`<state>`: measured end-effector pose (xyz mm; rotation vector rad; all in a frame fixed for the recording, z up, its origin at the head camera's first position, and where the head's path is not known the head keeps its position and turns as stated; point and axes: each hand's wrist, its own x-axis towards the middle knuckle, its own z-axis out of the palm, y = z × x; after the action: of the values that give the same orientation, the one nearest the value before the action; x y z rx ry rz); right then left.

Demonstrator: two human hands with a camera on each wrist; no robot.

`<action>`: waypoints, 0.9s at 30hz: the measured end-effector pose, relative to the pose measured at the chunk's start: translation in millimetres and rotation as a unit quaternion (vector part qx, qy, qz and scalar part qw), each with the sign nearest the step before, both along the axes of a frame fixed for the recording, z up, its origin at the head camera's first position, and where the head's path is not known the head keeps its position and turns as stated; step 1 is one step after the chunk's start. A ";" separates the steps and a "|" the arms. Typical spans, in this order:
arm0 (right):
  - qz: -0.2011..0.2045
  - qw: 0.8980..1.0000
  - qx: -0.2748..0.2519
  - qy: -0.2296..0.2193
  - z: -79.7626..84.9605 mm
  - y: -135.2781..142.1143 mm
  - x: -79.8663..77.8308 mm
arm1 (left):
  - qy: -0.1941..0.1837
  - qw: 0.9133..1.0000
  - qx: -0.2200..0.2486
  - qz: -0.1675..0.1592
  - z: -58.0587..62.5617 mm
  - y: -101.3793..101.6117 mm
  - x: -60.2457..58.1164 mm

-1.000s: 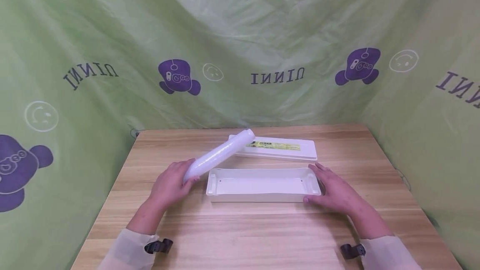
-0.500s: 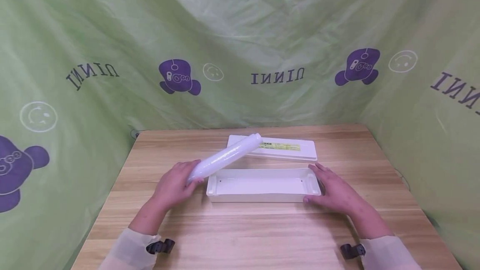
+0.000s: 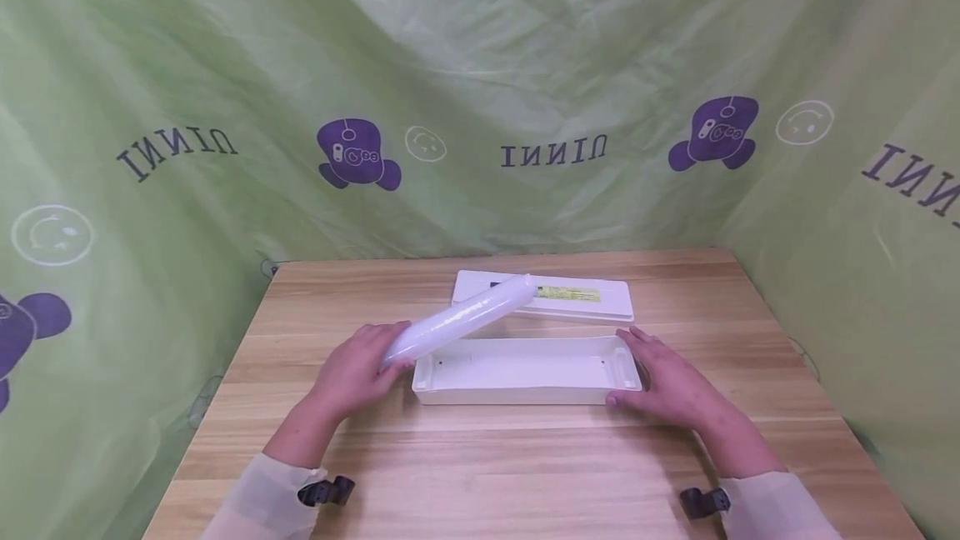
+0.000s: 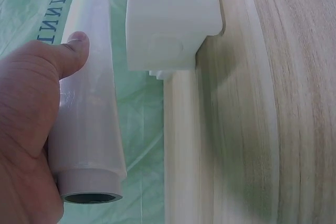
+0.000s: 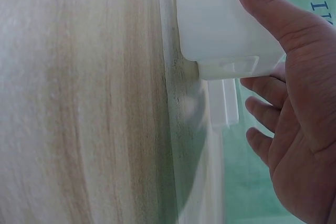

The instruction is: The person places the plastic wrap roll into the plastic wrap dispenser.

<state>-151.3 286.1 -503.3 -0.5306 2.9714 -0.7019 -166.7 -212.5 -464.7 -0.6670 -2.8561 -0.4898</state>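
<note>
A roll of cling film [image 3: 465,319] slants up and to the right from my left hand [image 3: 362,369], which grips its lower left end. In the left wrist view the thumb lies along the film and the hollow core end of the roll [image 4: 86,129] points toward the camera. Below the roll's middle, a long white plastic box [image 3: 525,396] stands on the table with its open top up and nothing inside. My right hand [image 3: 667,377] holds the box's right end, thumb on the near wall and fingertips at the far corner. In the right wrist view the other fingers hang loosely curled.
Behind the box lies a flat white lid [image 3: 615,298] with a yellow label, partly covered by the roll's upper end. A wooden table [image 3: 517,473] carries everything. Green printed cloth [image 3: 480,215] hangs along the back and both sides.
My left hand has carried the roll to the right and slightly lower, its upper end dipping over the lid's label. The right hand and the box have stayed in place.
</note>
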 end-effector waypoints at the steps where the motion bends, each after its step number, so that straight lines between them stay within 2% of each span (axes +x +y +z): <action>1: -0.001 1.000 0.001 0.000 0.0 0.0 0.2 | 0.000 1.000 0.000 -0.003 -0.2 0.3 -0.1; 27: -0.008 1.000 0.008 0.003 -0.3 -1.5 1.8 | 0.009 0.998 0.004 -0.058 -2.9 14.8 -2.5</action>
<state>-149.5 284.7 -503.7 -0.5085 2.9884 -0.6783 -169.2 -197.8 -467.5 -0.8349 -2.8078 -0.5086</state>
